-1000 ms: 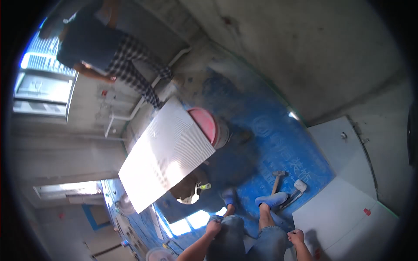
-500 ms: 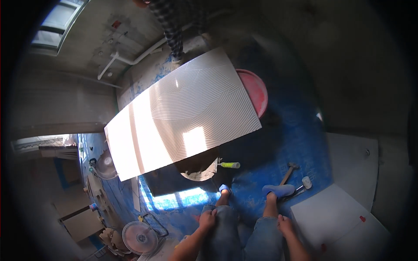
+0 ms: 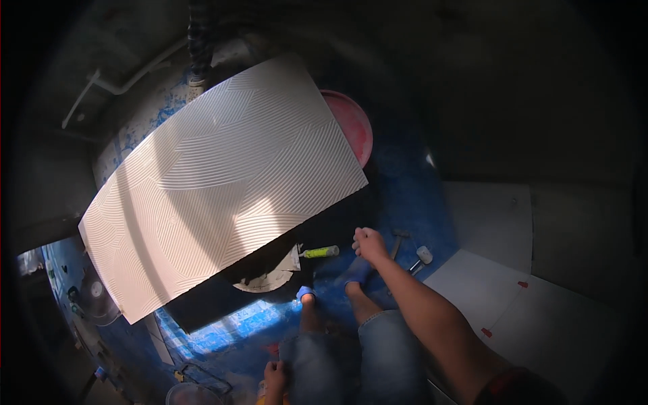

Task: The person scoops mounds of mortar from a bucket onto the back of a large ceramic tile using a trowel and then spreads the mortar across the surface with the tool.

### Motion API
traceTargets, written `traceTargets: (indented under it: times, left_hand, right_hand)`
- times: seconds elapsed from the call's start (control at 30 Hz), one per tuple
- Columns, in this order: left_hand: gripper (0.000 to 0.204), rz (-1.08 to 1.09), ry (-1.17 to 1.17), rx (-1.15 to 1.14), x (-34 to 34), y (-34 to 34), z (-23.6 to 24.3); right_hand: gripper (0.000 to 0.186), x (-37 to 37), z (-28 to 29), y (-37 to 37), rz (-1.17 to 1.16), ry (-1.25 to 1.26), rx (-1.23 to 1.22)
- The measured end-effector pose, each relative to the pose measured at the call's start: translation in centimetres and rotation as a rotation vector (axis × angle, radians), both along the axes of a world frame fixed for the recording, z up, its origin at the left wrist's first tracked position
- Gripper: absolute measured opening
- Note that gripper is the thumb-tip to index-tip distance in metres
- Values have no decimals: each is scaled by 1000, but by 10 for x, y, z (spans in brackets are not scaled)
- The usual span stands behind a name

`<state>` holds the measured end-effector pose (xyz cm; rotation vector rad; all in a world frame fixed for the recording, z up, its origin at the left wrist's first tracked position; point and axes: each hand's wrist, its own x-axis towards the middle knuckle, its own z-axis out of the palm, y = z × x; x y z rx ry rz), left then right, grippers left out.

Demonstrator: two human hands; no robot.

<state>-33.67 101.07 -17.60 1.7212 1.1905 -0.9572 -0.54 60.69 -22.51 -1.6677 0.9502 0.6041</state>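
Note:
My right hand (image 3: 368, 244) is raised in front of me near a trowel with a yellow-green handle (image 3: 317, 252), fingers curled over whatever they may hold, which I cannot make out. Low beside my thigh, my left hand (image 3: 273, 373) is also curled, its contents hidden. Ahead lies a large pale panel (image 3: 223, 175) coated in combed, ridged material, over a pink-topped bucket (image 3: 352, 128). The trowel rests by a dark container (image 3: 263, 282) of pale material beneath the panel's near edge. A hammer (image 3: 399, 237) and white mallet (image 3: 424, 255) lie by my right foot.
Another person's checked trouser leg (image 3: 199, 40) is beyond the panel. White boards (image 3: 513, 297) with red pieces lie at right on blue floor covering (image 3: 405, 175). A white pipe (image 3: 118, 86) runs along the far wall. Fans (image 3: 98, 293) and clutter are at left.
My right hand has risen from my shorts and moved forward and left. My left hand sits lower in view. The view has tilted down, leaving only the other person's legs showing.

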Motion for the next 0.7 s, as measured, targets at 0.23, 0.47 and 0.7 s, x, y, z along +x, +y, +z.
traceTargets:
  times: [0.23, 0.47, 0.7]
  left_hand:
    - [26, -34, -18, -78, -89, -5, -24]
    - [10, -47, 58, -13, 1, -96, 5]
    - [10, 213, 147, 46, -48, -58, 9]
  right_hand:
    - [42, 110, -47, -2, -205, 40, -145]
    - [45, 99, -111, -25, -64, -120, -693]
    - [42, 96, -94, 52, -206, -71, -679]
